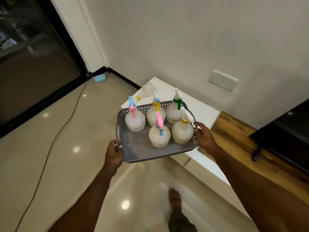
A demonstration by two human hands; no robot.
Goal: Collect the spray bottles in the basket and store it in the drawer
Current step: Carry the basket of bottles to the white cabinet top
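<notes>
I hold a grey perforated basket (137,153) in the air over the floor, level with the edge of the white cabinet top (200,106). My left hand (113,153) grips its left handle and my right hand (204,137) grips its right handle. Several white spray bottles stand upright inside it: one with a blue and pink trigger (135,120), one with a yellow collar (182,131), one with a green collar (173,111). Another spray bottle (147,91) lies on its side on the cabinet top beyond the basket.
The low cabinet runs to the right with a wooden top section (234,131) and a black screen (284,131) on it. A wall socket (223,79) is above. A cable (55,139) crosses the glossy floor. My bare foot (174,198) is below. A dark glass door (33,64) stands left.
</notes>
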